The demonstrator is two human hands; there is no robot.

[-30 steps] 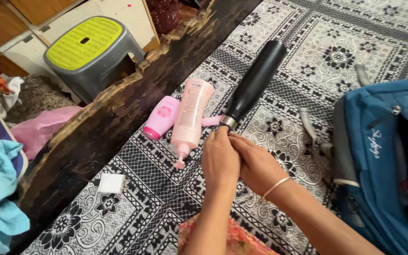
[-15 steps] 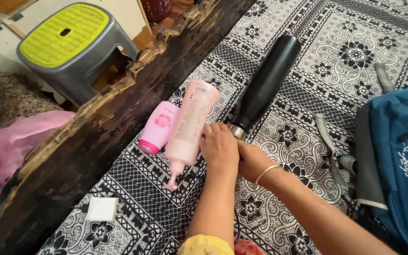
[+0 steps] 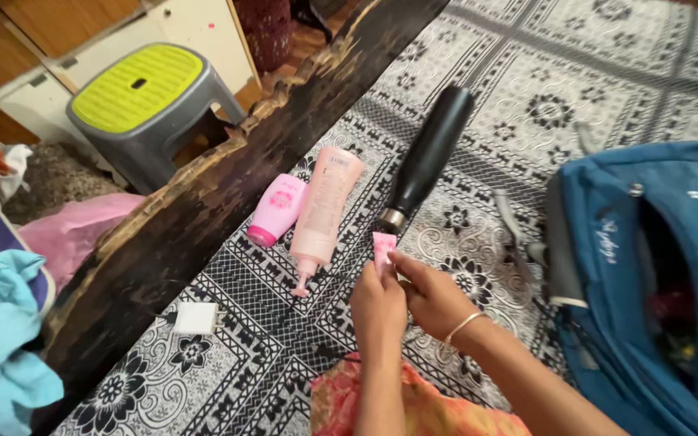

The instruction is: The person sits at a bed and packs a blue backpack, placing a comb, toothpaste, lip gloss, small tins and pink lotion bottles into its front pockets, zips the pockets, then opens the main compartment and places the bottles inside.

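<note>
Both my hands meet over the patterned bedsheet (image 3: 527, 97), holding a small pink tube (image 3: 384, 246) upright between them. My left hand (image 3: 377, 305) grips its lower part and my right hand (image 3: 432, 297), with a thin bangle at the wrist, pinches it from the right. Just beyond the tube lies a black metal bottle (image 3: 427, 159), its silver neck toward me. To its left lie a tall pale-pink pump bottle (image 3: 325, 206) and a small pink bottle (image 3: 277, 208).
An open blue backpack (image 3: 656, 266) lies at the right, its grey strap (image 3: 515, 226) on the sheet. A white charger plug (image 3: 196, 318) sits near the dark wooden bed edge (image 3: 203, 202). A green-topped grey stool (image 3: 147, 105) and heaped clothes (image 3: 2, 323) are on the floor at left.
My hands drew back toward me from the black bottle's neck and lifted the small pink tube, which now stands up between my fingers. The view also shifted.
</note>
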